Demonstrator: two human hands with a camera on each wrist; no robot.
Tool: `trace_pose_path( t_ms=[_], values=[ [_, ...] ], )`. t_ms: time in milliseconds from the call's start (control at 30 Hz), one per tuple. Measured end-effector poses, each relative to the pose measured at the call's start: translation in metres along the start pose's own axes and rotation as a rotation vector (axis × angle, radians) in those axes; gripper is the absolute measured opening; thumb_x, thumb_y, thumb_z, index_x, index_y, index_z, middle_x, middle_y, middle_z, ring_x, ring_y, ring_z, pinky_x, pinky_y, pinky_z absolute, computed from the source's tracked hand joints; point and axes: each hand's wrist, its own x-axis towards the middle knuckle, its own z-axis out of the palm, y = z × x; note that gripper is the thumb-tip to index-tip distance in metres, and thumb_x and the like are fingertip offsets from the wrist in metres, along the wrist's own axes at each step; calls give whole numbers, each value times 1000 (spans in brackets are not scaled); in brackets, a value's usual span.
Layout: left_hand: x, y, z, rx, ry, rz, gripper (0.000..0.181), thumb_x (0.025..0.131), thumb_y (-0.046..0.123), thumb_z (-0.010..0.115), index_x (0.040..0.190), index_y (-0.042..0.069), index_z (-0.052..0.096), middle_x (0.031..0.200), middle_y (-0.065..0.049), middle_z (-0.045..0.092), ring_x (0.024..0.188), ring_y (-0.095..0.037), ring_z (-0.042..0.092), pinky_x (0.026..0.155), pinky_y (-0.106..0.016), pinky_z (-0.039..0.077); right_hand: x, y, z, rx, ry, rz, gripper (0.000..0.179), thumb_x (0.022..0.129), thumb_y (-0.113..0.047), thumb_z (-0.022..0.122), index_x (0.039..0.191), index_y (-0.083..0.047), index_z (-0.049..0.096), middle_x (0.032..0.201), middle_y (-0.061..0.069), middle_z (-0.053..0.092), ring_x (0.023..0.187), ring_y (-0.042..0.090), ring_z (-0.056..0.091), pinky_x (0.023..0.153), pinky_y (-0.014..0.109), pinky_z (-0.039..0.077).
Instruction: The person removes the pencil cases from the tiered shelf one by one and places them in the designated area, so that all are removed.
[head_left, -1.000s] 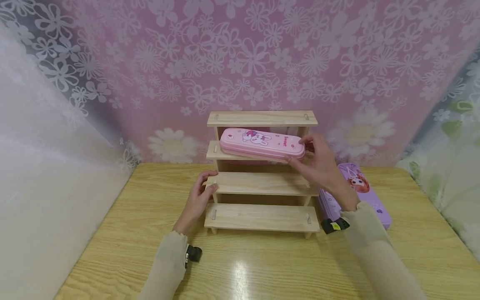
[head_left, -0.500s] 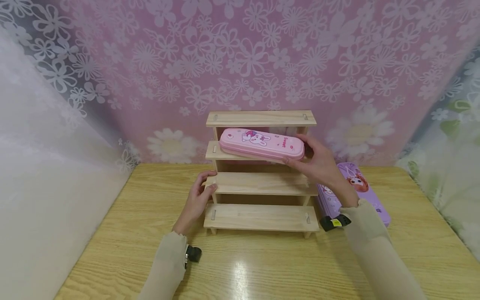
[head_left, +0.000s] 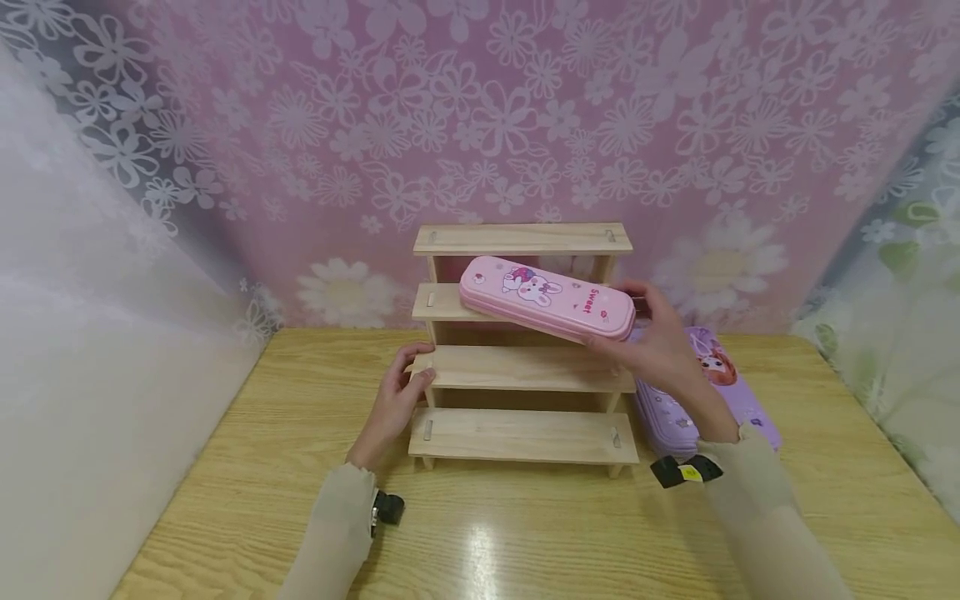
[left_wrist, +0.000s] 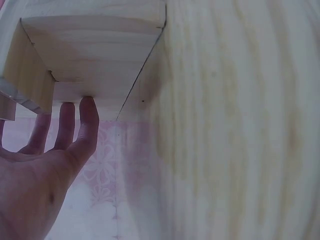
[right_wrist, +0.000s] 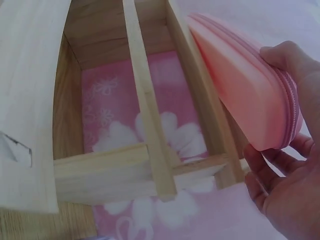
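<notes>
My right hand (head_left: 663, 350) grips the right end of a pink pencil case (head_left: 543, 298) with a rabbit and the word "Sweet" on its lid. The case slants down to the right in front of the second tier from the top of a wooden stepped shelf (head_left: 525, 435). In the right wrist view, the zipped edge of the pencil case (right_wrist: 240, 85) lies between thumb and fingers. My left hand (head_left: 393, 400) holds the left end of the third tier, thumb in front and fingers behind. The left wrist view has the fingers of the left hand (left_wrist: 50, 165) against the wood.
Beside the shelf, on the right, lie purple pencil cases (head_left: 742, 412), partly hidden by my right arm. All stands on a wood-grain table (head_left: 480, 533). A pink flowered curtain (head_left: 480, 125) hangs close behind.
The pink pencil case and my right hand have moved right and slightly down, away from the second tier's left end. My left hand has stayed on the shelf.
</notes>
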Motion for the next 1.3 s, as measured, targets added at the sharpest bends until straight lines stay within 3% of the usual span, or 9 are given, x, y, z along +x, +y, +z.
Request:
trace_pose_path(
  t_ms=[200, 433, 667, 1000, 1300],
  values=[
    [1, -2, 0, 4, 8, -2, 35, 104, 9, 54, 139, 9, 51, 135, -16, 51, 102, -18, 62, 86, -52, 59, -13, 0, -12, -17, 29, -33, 77, 73, -11, 91, 137, -1, 48, 121, 11, 57, 101, 11, 50, 80, 16, 41],
    [1, -3, 0, 19, -1, 4, 35, 105, 9, 54, 139, 12, 51, 135, -14, 51, 103, -18, 62, 84, -48, 59, -24, 8, -22, 80, -2, -38, 82, 73, 5, 87, 142, -4, 44, 124, -2, 53, 90, 6, 59, 74, 10, 48],
    [-1, 0, 0, 30, 2, 9, 35, 105, 10, 53, 139, 12, 51, 134, -15, 52, 103, -20, 62, 85, -48, 59, -32, 17, -31, 77, 6, -49, 84, 71, 5, 89, 146, -13, 54, 127, -11, 49, 87, 8, 55, 64, 12, 48],
    [-1, 1, 1, 16, -4, 6, 35, 105, 10, 53, 140, 10, 51, 135, -17, 51, 103, -19, 62, 86, -48, 59, -50, 31, -42, 133, 40, -29, 79, 75, 10, 84, 145, -9, 54, 135, -7, 49, 90, 6, 59, 70, 10, 50],
    [1, -3, 0, 7, -2, 3, 35, 105, 10, 53, 140, 10, 51, 136, -16, 51, 103, -19, 62, 84, -47, 59, -64, 44, -55, 412, 95, -65, 76, 73, 27, 73, 142, 5, 52, 135, 2, 52, 91, 4, 62, 75, 10, 54]
  ],
)
